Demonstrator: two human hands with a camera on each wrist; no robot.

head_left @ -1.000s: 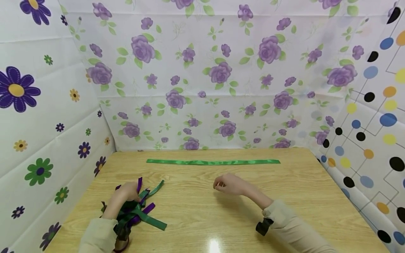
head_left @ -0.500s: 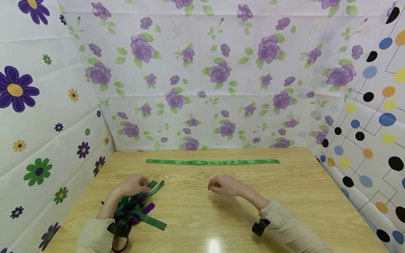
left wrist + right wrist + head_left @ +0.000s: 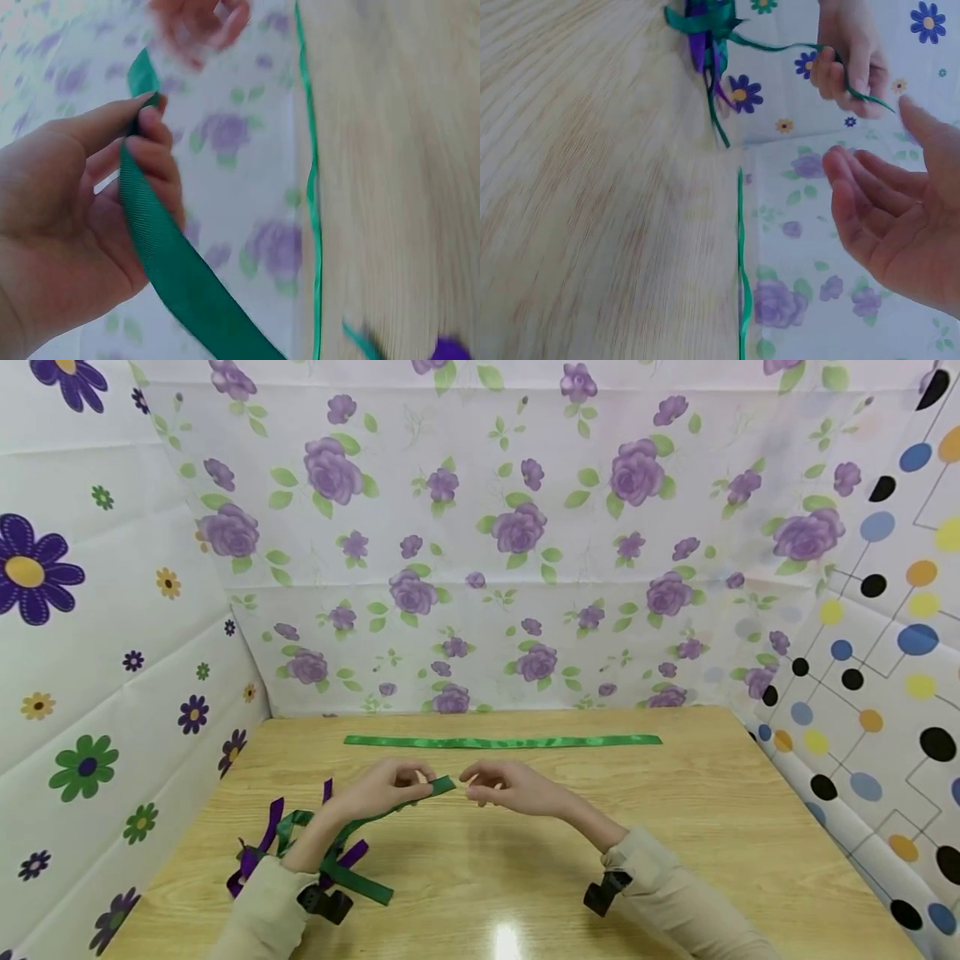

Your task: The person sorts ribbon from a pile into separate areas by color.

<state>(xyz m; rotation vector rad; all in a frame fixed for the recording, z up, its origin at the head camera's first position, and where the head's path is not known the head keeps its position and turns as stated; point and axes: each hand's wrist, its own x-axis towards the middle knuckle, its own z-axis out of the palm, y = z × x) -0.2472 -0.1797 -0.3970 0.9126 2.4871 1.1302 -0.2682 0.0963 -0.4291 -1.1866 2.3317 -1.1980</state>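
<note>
Head view shows one straight green ribbon [image 3: 495,744] lying flat along the far edge of the bench [image 3: 720,827], across the middle of the frame; that piece looks finished. A second strip, the held green ribbon [image 3: 184,274], seems only partly drawn out: its tip is at the centre of the frame, while its other end runs back into the ribbon pile [image 3: 332,863] at lower left, where more green and purple strips appear left to sort.

The left hand [image 3: 382,787] pinches this strip between thumb and fingers just short of its tip. The right hand [image 3: 517,787] holds nothing; its fingers are loosely bent with the thumb apart, just beside the tip, not visibly touching it.

Compared with a second ago, the left hand has left the pile at lower left for the centre, bringing the strip along, and the right hand has shifted slightly left. The far ribbon lies as it did.
</note>
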